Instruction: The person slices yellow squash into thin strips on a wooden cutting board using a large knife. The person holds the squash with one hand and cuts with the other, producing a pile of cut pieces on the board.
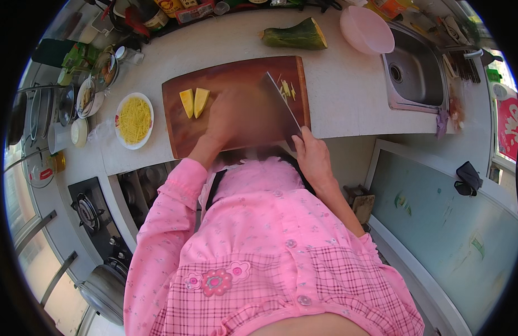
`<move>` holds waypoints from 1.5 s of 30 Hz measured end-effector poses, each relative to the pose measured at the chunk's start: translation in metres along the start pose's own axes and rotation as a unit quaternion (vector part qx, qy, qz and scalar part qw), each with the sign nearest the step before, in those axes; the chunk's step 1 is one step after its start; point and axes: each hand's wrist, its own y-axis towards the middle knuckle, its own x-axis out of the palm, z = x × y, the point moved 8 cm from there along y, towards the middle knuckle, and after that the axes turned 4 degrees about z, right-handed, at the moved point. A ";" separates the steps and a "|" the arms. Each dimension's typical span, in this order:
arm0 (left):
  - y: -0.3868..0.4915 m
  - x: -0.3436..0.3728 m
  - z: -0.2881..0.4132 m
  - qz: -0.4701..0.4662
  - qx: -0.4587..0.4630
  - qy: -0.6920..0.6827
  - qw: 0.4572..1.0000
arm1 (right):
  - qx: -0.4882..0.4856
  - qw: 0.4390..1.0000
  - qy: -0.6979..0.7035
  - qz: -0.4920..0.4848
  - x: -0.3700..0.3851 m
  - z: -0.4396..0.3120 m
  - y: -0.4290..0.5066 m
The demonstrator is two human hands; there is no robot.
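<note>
My right hand (pixel 314 157) grips the handle of a kitchen knife (pixel 284 98), its broad blade over the right part of a wooden cutting board (pixel 175 138). My left hand (pixel 223 115) is over the middle of the board; its fingers and whatever lies under them are lost in a blurred patch. Right of the blade lie thin yellow-green strips (pixel 287 90). Two yellow wedges (pixel 194 102), seemingly squash, rest side by side at the board's left. A white plate (pixel 150 126) of yellow shreds (pixel 135 120) stands left of the board.
Behind the board lies a cut green squash (pixel 293 35), with a pink bowl (pixel 366 30) beside the steel sink (pixel 418 67) at the right. Bottles (pixel 152 14) line the back. Jars, dishes and a gas stove (pixel 90 210) are on the left.
</note>
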 end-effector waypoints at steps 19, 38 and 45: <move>-0.035 0.050 -0.024 -0.191 0.185 -0.050 0.963 | 0.088 0.992 -0.079 0.052 0.010 -0.047 -0.021; -0.033 0.036 -0.009 -0.219 0.216 -0.003 0.951 | 0.112 0.987 -0.087 0.071 0.023 -0.053 -0.013; -0.035 0.040 -0.012 -0.213 0.211 -0.013 0.954 | 0.115 0.987 -0.103 0.046 0.022 -0.056 -0.016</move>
